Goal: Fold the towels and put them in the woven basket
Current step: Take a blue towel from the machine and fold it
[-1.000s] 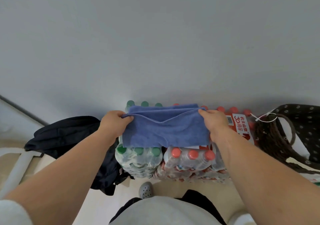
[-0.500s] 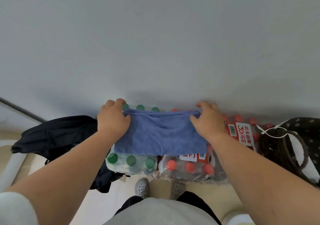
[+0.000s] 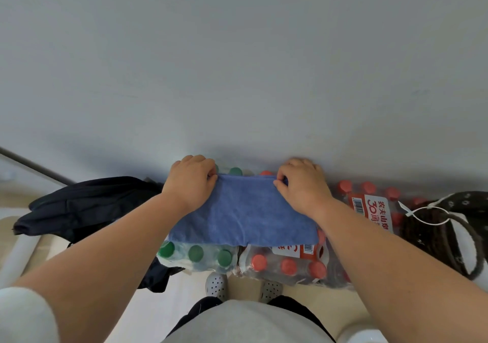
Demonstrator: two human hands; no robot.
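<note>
A blue towel [image 3: 244, 214], folded over, lies flat on top of shrink-wrapped packs of water bottles. My left hand [image 3: 191, 181] pinches its far left corner, and my right hand [image 3: 301, 181] pinches the far right corner, both close to the wall. The dark woven basket [image 3: 433, 231] with a spotted lining and a white cord stands at the right edge, partly cut off by the frame.
Green-capped bottles [image 3: 195, 253] and red-capped bottles [image 3: 287, 264] in plastic wrap form the work surface. A black bag or garment [image 3: 87, 205] lies to the left. A grey wall rises directly behind. My feet in grey perforated shoes [image 3: 216, 284] stand below.
The towel's upper layer was carried forward and laid down toward the wall. Both hands moved away from me to the far edge and now hold it flat on the bottles.
</note>
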